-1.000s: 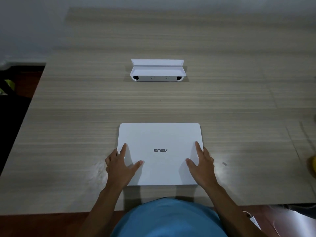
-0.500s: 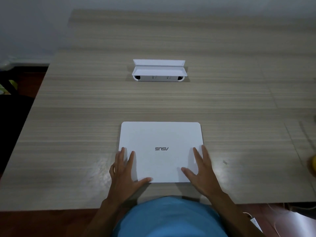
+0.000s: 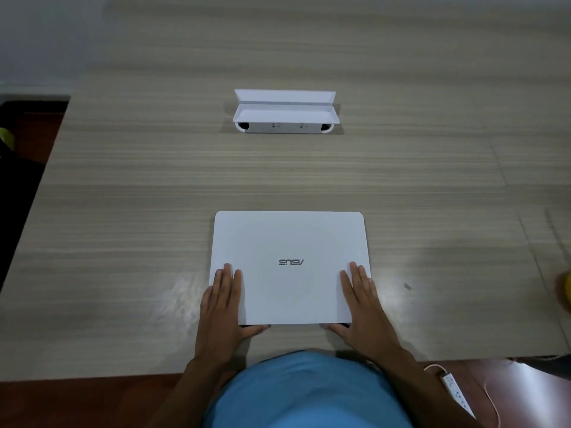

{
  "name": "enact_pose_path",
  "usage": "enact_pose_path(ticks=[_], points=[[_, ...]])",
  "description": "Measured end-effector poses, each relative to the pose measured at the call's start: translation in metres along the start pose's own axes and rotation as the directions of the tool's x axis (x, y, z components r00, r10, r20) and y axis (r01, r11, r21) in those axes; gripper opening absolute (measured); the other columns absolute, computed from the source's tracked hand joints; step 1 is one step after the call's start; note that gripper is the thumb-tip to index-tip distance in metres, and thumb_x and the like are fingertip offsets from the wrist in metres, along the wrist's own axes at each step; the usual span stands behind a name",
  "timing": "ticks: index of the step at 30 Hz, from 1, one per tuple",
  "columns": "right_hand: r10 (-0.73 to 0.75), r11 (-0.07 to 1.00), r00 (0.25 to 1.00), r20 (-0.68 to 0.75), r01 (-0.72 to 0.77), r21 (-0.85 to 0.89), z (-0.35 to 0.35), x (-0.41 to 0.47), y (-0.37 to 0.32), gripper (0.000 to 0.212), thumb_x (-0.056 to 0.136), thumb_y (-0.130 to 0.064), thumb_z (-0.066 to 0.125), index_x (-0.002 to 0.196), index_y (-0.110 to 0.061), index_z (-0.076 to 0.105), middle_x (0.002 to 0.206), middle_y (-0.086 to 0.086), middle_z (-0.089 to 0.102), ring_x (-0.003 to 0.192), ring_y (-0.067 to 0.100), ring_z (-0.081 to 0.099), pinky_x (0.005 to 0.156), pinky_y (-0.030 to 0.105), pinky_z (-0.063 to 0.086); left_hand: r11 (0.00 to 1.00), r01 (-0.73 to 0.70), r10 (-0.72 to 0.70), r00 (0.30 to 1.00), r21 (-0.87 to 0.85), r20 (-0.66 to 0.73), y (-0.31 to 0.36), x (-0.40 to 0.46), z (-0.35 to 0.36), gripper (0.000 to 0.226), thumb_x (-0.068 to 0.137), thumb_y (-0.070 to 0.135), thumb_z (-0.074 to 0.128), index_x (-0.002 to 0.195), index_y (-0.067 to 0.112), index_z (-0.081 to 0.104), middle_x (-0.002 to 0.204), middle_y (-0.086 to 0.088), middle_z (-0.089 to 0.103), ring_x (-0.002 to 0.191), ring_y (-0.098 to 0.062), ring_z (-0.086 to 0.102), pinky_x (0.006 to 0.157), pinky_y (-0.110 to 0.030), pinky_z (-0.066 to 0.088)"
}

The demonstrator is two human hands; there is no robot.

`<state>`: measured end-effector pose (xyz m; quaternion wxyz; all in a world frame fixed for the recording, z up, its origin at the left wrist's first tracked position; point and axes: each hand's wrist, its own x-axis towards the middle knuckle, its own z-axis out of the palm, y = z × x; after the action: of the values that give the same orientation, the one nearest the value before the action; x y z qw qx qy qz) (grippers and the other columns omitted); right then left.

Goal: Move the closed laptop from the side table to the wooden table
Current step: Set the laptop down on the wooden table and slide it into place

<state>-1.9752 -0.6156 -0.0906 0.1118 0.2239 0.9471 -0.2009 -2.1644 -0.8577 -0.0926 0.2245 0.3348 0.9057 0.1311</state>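
While hands cover its near corners: the closed laptop point(image 3: 289, 267) lies flat on the wooden bench point(image 3: 123, 211), lower centre of the frame.
Left hand point(image 3: 221, 304): fingers flat on the lid, thumb tucked at the near edge; a loose grip, not clamped.
Right hand point(image 3: 361, 304): the same, mirrored.
Hidden: laptop's near corners, thumb tips.
White box point(image 3: 285, 114): upper centre, lid open; contents cannot be made out.
Yellow object point(image 3: 565, 288): cut off at right edge.

Quick count: one closed white laptop point(image 3: 289, 267), two hands of mine on it, left point(image 3: 223, 307) and right point(image 3: 361, 307). Beyond the laptop, one white socket box point(image 3: 284, 118). All on one surface point(image 3: 123, 211).
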Motion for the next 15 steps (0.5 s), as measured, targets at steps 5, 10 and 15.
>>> enact_pose_path(ticks=[5,10,15], points=[[-0.022,0.999,0.999,-0.023,0.023,0.043,-0.012,0.034,0.008,0.113,0.075,-0.075,0.052,0.155,-0.007,0.008,0.165,0.014,-0.004,0.151,0.027,-0.009,0.121,0.048,0.005,1.0,-0.025,0.025,1.0,0.007,-0.009,-0.001,0.038,-0.013,0.127,0.061,0.078,0.066,0.154,0.012,0.009,0.163,-0.01,0.0,0.149,-0.021,-0.006,0.116,-0.042,0.006],[-0.024,0.999,0.999,-0.045,0.026,0.047,-0.031,0.088,0.019,0.114,0.075,-0.072,0.057,0.156,-0.008,0.007,0.165,0.013,-0.004,0.151,0.028,-0.008,0.121,0.052,0.007,0.998,-0.044,0.044,0.999,0.034,-0.004,0.0,0.098,-0.034,0.128,0.06,0.075,0.069,0.154,0.012,0.009,0.163,-0.011,0.002,0.15,-0.027,-0.001,0.115,-0.045,0.007],[-0.03,0.998,0.998,-0.059,0.033,0.047,-0.044,0.131,0.03,0.115,0.074,-0.075,0.056,0.155,-0.008,0.011,0.165,0.012,-0.002,0.152,0.029,-0.005,0.12,0.054,0.01,0.998,-0.029,0.029,1.0,0.056,0.003,0.002,0.143,-0.047,0.128,0.059,0.08,0.064,0.154,0.014,0.01,0.164,-0.009,0.002,0.15,-0.024,-0.002,0.115,-0.041,0.003]])
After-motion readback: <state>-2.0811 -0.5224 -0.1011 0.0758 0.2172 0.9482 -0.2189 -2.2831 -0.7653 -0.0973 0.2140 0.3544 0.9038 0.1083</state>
